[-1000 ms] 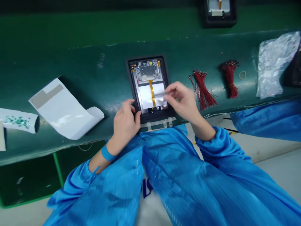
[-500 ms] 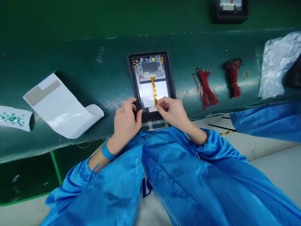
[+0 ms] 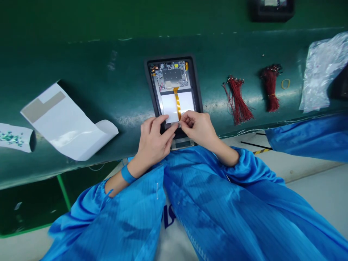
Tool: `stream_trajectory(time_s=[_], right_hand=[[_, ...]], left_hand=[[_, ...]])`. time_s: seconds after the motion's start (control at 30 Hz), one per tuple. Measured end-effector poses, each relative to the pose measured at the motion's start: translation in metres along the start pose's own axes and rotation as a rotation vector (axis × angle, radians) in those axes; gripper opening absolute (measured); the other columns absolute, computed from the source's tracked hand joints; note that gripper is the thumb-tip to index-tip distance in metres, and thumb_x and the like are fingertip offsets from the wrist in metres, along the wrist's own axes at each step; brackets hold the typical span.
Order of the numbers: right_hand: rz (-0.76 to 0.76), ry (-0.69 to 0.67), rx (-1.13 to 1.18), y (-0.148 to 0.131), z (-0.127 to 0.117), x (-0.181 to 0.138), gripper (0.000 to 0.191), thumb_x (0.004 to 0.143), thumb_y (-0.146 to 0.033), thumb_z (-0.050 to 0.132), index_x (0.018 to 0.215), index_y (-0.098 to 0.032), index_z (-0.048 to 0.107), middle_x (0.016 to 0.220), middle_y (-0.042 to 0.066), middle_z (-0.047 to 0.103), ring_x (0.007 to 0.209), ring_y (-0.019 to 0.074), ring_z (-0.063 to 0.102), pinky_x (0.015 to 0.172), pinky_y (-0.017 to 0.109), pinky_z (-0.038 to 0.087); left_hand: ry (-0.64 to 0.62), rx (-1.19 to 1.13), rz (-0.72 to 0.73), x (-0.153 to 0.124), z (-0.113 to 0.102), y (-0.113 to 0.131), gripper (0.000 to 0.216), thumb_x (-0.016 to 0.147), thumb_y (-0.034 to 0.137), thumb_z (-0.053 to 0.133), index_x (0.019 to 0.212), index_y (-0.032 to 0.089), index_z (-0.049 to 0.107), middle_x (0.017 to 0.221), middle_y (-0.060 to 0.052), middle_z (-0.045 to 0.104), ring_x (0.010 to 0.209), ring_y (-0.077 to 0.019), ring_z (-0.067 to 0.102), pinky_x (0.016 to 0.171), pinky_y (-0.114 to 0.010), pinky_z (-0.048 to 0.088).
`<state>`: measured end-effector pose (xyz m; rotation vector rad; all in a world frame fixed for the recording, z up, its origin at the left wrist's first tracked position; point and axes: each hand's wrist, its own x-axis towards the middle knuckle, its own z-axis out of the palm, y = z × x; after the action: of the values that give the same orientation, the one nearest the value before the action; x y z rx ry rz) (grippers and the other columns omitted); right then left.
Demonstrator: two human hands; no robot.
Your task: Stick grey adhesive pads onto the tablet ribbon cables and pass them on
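"On the green bench [image 3: 130, 76], near edge, middle: what lies there?"

"Opened device [image 3: 167, 92], flat in a black tray [image 3: 198, 96]. Circuit board [image 3: 172, 75] at the far end, white panel [image 3: 168, 104] at the near end. Amber ribbon [image 3: 178, 104] runs from the board across the panel."

"Left hand [image 3: 154, 139]?"

"At the tray's near left corner, back upward. Thumb and forefinger spread apart: forefinger tip at the panel's near left corner, thumb reaching across toward the right fingertips. Blue band [image 3: 127, 174] round the wrist."

"And the right hand [image 3: 199, 127]?"

"In over the tray's near right side. Thumb and forefinger pinched together on a small pale strip [image 3: 178, 124], close by the ribbon's near end. Strip mostly covered by fingers; full outline can't be told."

"Right of the tray?"

"Two bundles of dark red wires [image 3: 239, 103], the farther one banded. Yellow rubber band [image 3: 285, 84] beside that one, then a crumpled clear bag [image 3: 317, 79]."

"Left?"

"White sheet [image 3: 67, 127], right end curled, grey patch [image 3: 45, 106] at the other. Past it, a curved pale piece [image 3: 25, 139] strewn with green bits [image 3: 11, 137]."

"Far side?"

"Second black tray [image 3: 272, 15], cut by the top of the view."
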<state>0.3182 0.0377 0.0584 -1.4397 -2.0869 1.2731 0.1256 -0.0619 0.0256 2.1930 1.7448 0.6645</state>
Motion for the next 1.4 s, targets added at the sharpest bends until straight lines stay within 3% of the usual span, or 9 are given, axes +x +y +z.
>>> stream_trajectory(time_s=[0.17,0.3,0.47,0.73,0.93,1.03,1.17,1.27,1.4], right_hand=[[-0.034,-0.002,-0.090,0.002,0.005,0.000,0.009,0.090,-0.018,0.062,0.081,-0.020,0.062,0.071,-0.001,0.067,0.064,0.0125,0.058,0.068,0.026,0.042],[-0.070,-0.020,-0.337,-0.002,0.010,-0.001,0.009,0.096,-0.017,0.057,0.092,-0.019,0.065,0.082,0.004,0.074,0.070,0.0171,0.063,0.067,0.029,0.038],[0.000,0.026,-0.603,0.001,-0.009,-0.005,0.010,0.099,-0.024,0.063,0.106,-0.018,0.065,0.087,0.009,0.077,0.070,0.0233,0.064,0.064,0.032,0.032],[0.006,0.062,-0.486,0.025,-0.026,-0.006,0.008,0.097,-0.023,0.068,0.093,-0.022,0.061,0.074,0.001,0.067,0.067,0.0194,0.059,0.065,0.031,0.027],[-0.066,0.065,-0.306,0.037,-0.029,-0.011,0.010,0.097,-0.022,0.067,0.092,-0.022,0.059,0.070,-0.004,0.058,0.063,0.0145,0.053,0.066,0.029,0.032],[-0.072,0.266,-0.273,0.055,-0.049,-0.003,0.003,0.099,-0.020,0.063,0.097,-0.022,0.061,0.075,-0.002,0.059,0.071,0.0160,0.058,0.071,0.030,0.043],[-0.059,0.577,-0.481,0.087,-0.081,0.027,0.010,0.104,-0.021,0.058,0.096,-0.020,0.065,0.103,0.008,0.066,0.105,0.0247,0.063,0.094,0.042,0.051],[-0.001,0.518,-0.591,0.101,-0.095,0.050,0.010,0.106,-0.021,0.060,0.098,-0.017,0.065,0.112,0.012,0.065,0.116,0.0290,0.059,0.103,0.049,0.049],[0.016,0.378,-0.655,0.107,-0.100,0.063,0.009,0.105,-0.012,0.058,0.099,-0.018,0.060,0.112,0.014,0.065,0.109,0.0280,0.054,0.102,0.050,0.045]], left_hand=[[0.017,0.046,0.017,0.002,0.003,0.000,0.042,0.105,0.027,0.058,0.143,0.029,0.073,0.155,-0.017,0.056,0.133,-0.0391,0.049,0.108,-0.060,0.046],[-0.013,0.071,-0.007,-0.001,0.004,0.001,0.043,0.106,0.030,0.056,0.146,0.027,0.072,0.156,-0.018,0.056,0.134,-0.0394,0.049,0.110,-0.060,0.045],[-0.021,0.093,-0.038,-0.012,0.001,-0.004,0.046,0.105,0.032,0.057,0.149,0.031,0.069,0.160,-0.016,0.054,0.137,-0.0406,0.049,0.111,-0.062,0.042],[-0.097,0.060,0.037,0.006,0.011,0.008,0.048,0.107,0.043,0.060,0.154,0.035,0.064,0.169,-0.015,0.048,0.149,-0.0437,0.042,0.119,-0.064,0.034],[-0.067,0.080,0.142,-0.009,-0.004,-0.020,0.050,0.101,0.039,0.071,0.151,0.046,0.066,0.164,-0.010,0.053,0.148,-0.0423,0.046,0.123,-0.067,0.033],[-0.047,0.075,0.141,-0.015,-0.007,-0.032,0.047,0.099,0.036,0.073,0.146,0.043,0.071,0.161,-0.013,0.054,0.145,-0.0437,0.047,0.120,-0.067,0.036],[0.014,0.046,0.176,-0.012,0.001,-0.030,0.043,0.100,0.032,0.071,0.143,0.033,0.074,0.160,-0.016,0.053,0.147,-0.0436,0.046,0.119,-0.065,0.040],[0.041,0.021,0.186,-0.009,0.004,-0.024,0.041,0.101,0.030,0.068,0.142,0.028,0.073,0.159,-0.018,0.052,0.147,-0.0443,0.046,0.118,-0.065,0.042],[0.110,-0.018,0.163,-0.004,0.000,-0.015,0.032,0.100,0.027,0.067,0.131,0.023,0.075,0.154,-0.021,0.055,0.145,-0.0454,0.047,0.115,-0.066,0.044]])
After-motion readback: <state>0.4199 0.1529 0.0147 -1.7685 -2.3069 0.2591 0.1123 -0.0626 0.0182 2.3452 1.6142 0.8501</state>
